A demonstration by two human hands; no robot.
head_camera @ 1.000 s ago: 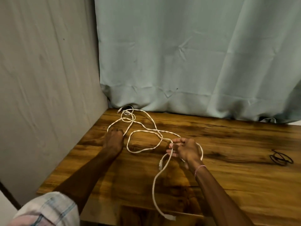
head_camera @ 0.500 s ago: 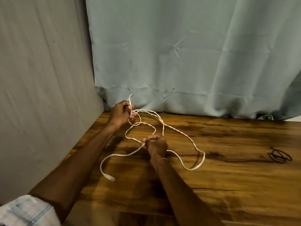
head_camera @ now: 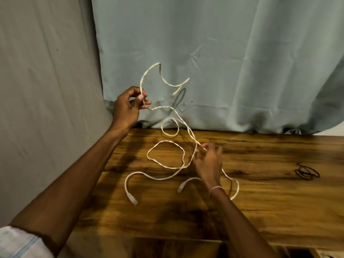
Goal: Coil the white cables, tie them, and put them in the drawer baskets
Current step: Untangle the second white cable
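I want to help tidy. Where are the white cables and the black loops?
white cables [head_camera: 132,199]: head view, on the plug lying nearest the left arm.
black loops [head_camera: 301,173]: head view, on the bundle's dense left part.

**Q:** Where is the counter [head_camera: 260,211] open to a passing hand?

**A:** Along the near strip and over the right half. There is bare wood from the right grip [head_camera: 208,162] out to the black loops [head_camera: 307,173], and more to their right.

**Q:** What obstructs the left half?

**A:** The white cables [head_camera: 132,198] sprawl in loose loops from the centre to the near left. One strand is held up by the left grip [head_camera: 130,105] in front of the curtain [head_camera: 204,53]. The curtain closes the far edge, and the wall [head_camera: 46,90] closes the left.
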